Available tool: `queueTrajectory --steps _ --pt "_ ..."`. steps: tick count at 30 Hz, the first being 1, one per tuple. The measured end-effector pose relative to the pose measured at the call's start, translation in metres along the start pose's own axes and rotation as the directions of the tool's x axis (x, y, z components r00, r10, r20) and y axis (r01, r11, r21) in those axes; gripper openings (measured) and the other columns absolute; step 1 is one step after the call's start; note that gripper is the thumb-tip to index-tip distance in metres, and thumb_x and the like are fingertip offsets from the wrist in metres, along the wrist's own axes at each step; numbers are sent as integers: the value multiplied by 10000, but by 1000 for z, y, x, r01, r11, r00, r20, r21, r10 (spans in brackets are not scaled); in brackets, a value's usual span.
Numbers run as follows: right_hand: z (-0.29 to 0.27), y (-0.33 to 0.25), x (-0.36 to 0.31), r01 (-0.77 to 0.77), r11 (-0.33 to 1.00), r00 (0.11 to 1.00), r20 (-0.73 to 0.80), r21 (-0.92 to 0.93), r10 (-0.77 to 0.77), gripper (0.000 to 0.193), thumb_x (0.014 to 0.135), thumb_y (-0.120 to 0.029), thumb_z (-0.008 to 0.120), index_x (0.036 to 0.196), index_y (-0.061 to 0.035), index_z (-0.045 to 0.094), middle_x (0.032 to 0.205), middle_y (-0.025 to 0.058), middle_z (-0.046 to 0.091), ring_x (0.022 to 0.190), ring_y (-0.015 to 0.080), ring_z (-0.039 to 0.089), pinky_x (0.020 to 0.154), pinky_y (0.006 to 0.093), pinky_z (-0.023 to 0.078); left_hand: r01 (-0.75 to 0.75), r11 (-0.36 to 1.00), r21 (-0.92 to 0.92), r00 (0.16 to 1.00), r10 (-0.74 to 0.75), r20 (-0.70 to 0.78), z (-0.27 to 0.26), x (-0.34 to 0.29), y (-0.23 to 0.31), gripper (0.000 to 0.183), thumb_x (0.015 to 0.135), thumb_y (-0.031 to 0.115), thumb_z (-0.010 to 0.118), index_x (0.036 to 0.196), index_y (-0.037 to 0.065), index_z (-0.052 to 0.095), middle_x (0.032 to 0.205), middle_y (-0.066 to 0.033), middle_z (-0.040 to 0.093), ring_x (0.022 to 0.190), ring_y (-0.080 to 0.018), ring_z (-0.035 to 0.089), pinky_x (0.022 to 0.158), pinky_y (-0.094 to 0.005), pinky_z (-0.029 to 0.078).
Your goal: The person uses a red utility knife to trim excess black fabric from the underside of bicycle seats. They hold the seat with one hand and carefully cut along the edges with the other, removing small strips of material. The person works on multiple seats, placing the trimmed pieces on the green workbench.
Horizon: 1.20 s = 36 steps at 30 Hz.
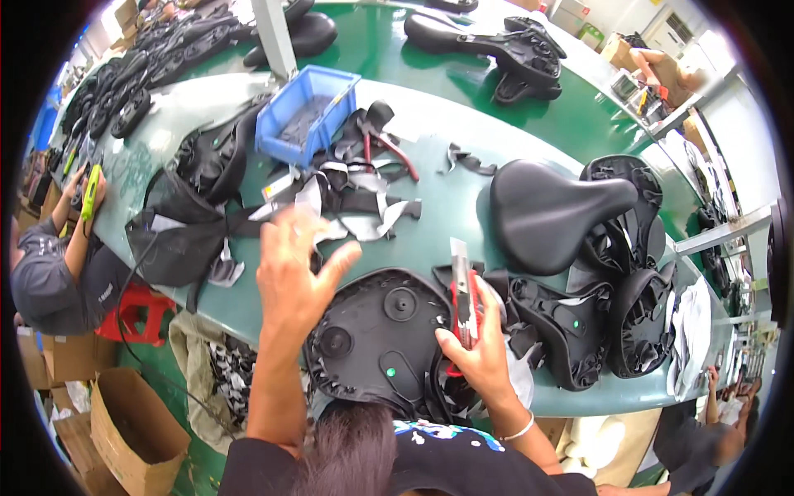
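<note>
My right hand is closed round a utility knife with red parts, its blade pointing up and away from me. My left hand is raised with fingers spread and holds nothing; its fingertips are blurred. Between and below my hands a black bicycle saddle lies upside down on the green table, showing two round mounts and a green dot. Black and white trimmed strips lie in a heap just beyond my left hand. Red-handled pliers rest by the heap.
A blue bin stands behind the scraps. At right is a finished black saddle beside several upturned ones. More black covers lie at left. A co-worker at left holds a yellow-green tool. Cardboard boxes stand on the floor.
</note>
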State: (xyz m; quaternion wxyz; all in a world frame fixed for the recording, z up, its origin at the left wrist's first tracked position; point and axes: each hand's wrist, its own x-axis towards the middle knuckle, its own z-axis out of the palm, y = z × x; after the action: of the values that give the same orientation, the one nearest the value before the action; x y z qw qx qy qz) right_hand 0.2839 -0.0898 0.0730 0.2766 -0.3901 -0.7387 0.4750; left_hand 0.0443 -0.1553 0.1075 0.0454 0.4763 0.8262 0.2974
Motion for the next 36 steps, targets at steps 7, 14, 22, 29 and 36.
queueTrajectory --steps 7,14,22,29,36 --pt "-73 -73 106 125 959 988 -121 255 -96 367 874 -54 608 1228 -32 515 835 50 596 640 95 581 495 211 458 525 625 -577 764 -47 644 8 79 -18 489 909 439 604 1115 -2 647 967 -66 675 880 -119 580 849 -280 461" --pt "-239 -28 344 89 992 865 -486 -89 -122 238 778 -120 687 961 -52 551 669 -24 486 547 66 463 460 229 404 179 -160 -971 890 -394 229 59 339 -14 373 960 469 498 1055 111 545 975 -76 635 764 -186 607 571 -286 451" --pt "-239 106 517 -297 955 784 -565 18 255 319 788 -191 714 987 -22 531 780 70 549 620 176 564 515 384 582 479 254 -840 781 -560 276 178 492 5 666 844 495 644 1299 43 466 1319 -203 420 1105 -327 492 843 -466 477" --pt "-237 183 571 -264 937 897 -300 229 326 224 869 -185 623 917 -22 477 642 62 512 451 170 500 391 326 473 438 296 -849 810 -540 230 233 555 -6 948 683 342 823 1381 0 279 1400 -208 388 1272 -348 409 994 -538 373" --pt "-244 93 504 -300 944 947 -75 136 311 272 786 -65 665 935 -56 437 686 54 548 518 147 557 418 295 490 -41 545 -837 941 -261 -216 143 498 46 634 602 174 782 1156 0 528 1070 -134 598 862 -236 629 750 -343 537"
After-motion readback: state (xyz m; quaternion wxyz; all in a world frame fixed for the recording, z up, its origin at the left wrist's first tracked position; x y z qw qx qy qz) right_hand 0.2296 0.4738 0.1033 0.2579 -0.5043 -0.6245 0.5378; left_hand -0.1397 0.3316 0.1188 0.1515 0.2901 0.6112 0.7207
